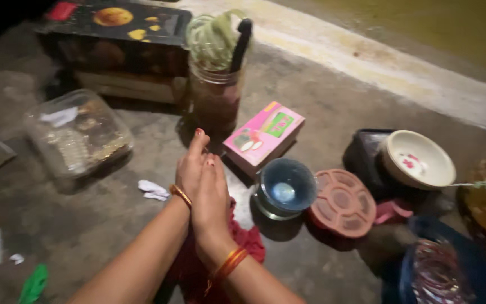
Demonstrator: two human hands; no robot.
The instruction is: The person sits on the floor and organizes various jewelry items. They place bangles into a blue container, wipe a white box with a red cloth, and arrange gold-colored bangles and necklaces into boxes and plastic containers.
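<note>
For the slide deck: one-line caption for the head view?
Left hand and right hand pressed together above red cloth, beside pink box.

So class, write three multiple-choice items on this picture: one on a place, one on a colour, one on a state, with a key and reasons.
1. Where is the pink box?
A. Beside the jar
B. Inside the white bowl
C. On the clear tub

2. What colour is the cloth under the hands?
A. Blue
B. Red
C. Yellow

3. How are the left hand and right hand?
A. Far apart
B. Each gripping a cup
C. Pressed together, holding nothing

Key: 1 A, the box lies on the floor just right of the jar. 2 B, red folds show below the wrists. 3 C, the palms meet with fingers straight.
</note>
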